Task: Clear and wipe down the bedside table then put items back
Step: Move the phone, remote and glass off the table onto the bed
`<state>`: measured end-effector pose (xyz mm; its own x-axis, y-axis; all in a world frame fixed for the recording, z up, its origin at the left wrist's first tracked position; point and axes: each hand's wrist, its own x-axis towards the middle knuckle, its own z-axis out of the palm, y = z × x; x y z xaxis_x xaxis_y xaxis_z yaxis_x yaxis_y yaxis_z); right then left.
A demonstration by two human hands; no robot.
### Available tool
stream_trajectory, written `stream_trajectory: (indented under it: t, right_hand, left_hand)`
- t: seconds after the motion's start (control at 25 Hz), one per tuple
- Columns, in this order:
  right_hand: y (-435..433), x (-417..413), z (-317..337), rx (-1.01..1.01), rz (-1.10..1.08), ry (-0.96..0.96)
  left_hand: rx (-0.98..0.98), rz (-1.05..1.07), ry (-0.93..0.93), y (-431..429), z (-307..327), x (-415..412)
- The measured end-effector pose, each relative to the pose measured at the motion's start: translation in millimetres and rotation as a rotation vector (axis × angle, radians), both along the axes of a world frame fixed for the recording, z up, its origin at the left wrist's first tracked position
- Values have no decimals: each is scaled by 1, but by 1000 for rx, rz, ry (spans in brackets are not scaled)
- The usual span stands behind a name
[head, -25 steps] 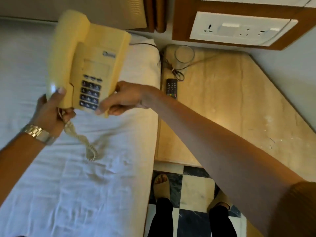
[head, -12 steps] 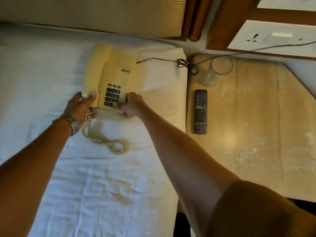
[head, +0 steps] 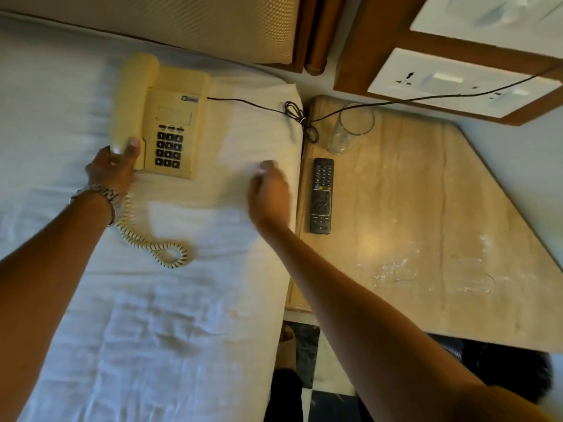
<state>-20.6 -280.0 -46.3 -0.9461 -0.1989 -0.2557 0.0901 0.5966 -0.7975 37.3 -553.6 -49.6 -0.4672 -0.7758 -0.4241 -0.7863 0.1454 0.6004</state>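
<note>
Lying flat on the white bed (head: 91, 300), the yellow phone (head: 170, 123) is down now; a second ago both hands held it up in the air. The left hand (head: 112, 169) still holds the bottom end of the handset, with the thumb curled over it. The right hand (head: 268, 193) has let go of the phone and has moved away toward the edge of the bed. It holds nothing, and its fingers are blurry, so I cannot tell how open it is. The curly cord (head: 152, 245) rests on the sheet below the phone. A thin black wire (head: 253, 105) runs from the phone to the bedside table (head: 426, 223). The remote (head: 322, 194) and the glass (head: 347, 132) are still on the table, same as before.
</note>
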Motion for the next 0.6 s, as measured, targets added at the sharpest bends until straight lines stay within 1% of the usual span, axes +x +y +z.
stream_trajectory:
  t: [0.04, 0.08, 0.12, 0.16, 0.2, 0.24, 0.28, 0.32, 0.36, 0.4, 0.48, 0.52, 0.6]
  right_hand:
    - [24, -7, -3, 128, -155, 75]
    - [47, -16, -6, 250, -261, 65]
    - [68, -25, -10, 362, -306, -22]
    - [87, -32, -14, 447, -290, -146]
    - [101, -36, -18, 477, -238, -262]
    - [108, -38, -21, 451, -191, -345]
    - [113, -39, -24, 403, -162, -389]
    - [115, -39, -28, 378, -138, -399]
    - [116, -40, -31, 376, -120, -409]
    - [116, -44, -33, 373, -105, -437]
    - [118, -49, -31, 346, -133, -462]
    - [113, -50, -29, 319, -145, -415]
    - [115, -40, -19, 196, -162, -237]
  left_hand:
    - [-133, -23, -140, 6, 4, -1]
    - [-294, -58, -237, 17, 10, 0]
    - [-454, -119, -255, 34, 15, 1]
    - [-578, -224, -189, 55, 19, 1]
    - [-640, -378, -74, 78, 21, 1]
    - [-646, -560, 23, 101, 18, 5]
    - [-603, -743, 53, 122, 11, 11]
    - [-541, -881, 8, 139, 2, 19]
    - [-499, -965, -69, 152, -9, 27]
    - [-521, -991, -128, 158, -21, 34]
    - [-627, -968, -159, 163, -38, 43]
    - [-663, -915, -178, 160, -42, 45]
    - [-689, -817, -204, 162, -44, 47]
